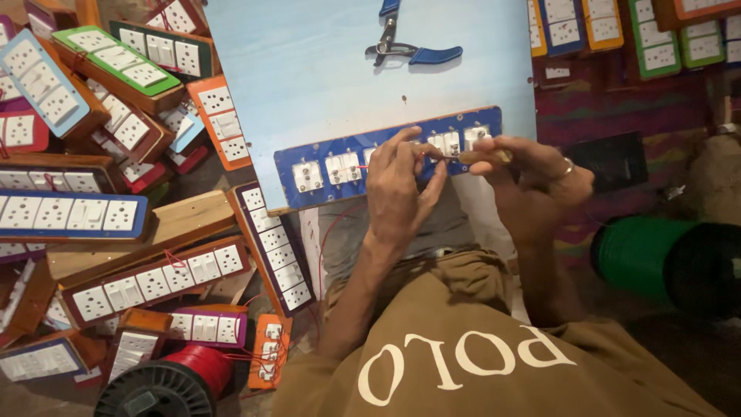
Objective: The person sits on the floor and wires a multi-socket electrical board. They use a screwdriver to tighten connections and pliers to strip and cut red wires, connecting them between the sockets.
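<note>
I have the blue switch panel [386, 158] lying back-side up across my lap, its far long edge resting against the near edge of the pale blue worktop [309, 69]. My left hand [397, 189] is pinched together on a thin red wire [361, 167] at the middle of the panel, fingertips steadying it at a terminal. My right hand [532, 174] is clamped around a screwdriver [471, 157] with a wooden-looking handle, its tip pointing left into the same terminal.

To do this well, I judge I should keep the wire end seated under the screw with my left fingertips while turning, keep the blade square in the slot so it does not slip onto my fingers, and brace the panel against my legs so it cannot rock.

Beyond the panel, up on the worktop, lie blue-handled pliers [409, 50], well apart from my hands. Left of the panel the floor is heaped with finished switch boards [147, 278] in wooden boxes, with a red wire spool [166, 382] nearer me. Right of the panel sits a green spool [641, 255], close by my right elbow; that could crowd my turning arm. More boards [617, 27] lie beyond the panel's right end.
</note>
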